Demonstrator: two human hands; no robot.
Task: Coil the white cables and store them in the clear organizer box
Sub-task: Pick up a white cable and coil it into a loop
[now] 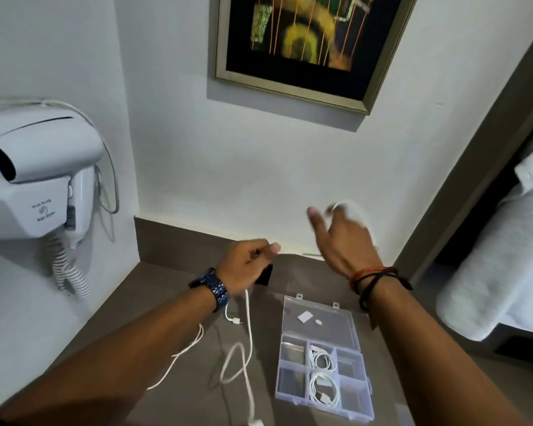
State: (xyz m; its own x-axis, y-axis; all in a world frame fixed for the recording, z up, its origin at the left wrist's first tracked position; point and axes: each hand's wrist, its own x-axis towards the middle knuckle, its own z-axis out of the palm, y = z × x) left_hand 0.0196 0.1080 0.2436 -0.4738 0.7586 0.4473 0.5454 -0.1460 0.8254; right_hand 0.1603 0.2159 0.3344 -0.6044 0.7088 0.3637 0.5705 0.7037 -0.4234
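My left hand is raised over the counter with its fingers pinched on a white cable that hangs down and trails in loose loops across the brown counter. To the right and higher, my right hand is blurred, with a blurred loop of the white cable over its fingers. The clear organizer box lies open below my right wrist. Two coiled white cables sit in its two middle compartments. Its lid lies flat behind.
A white wall-mounted hair dryer with a spiral cord hangs at the left. A framed picture hangs on the wall ahead. A small black object stands on the counter beneath my left hand. A bed with white linen is at the right.
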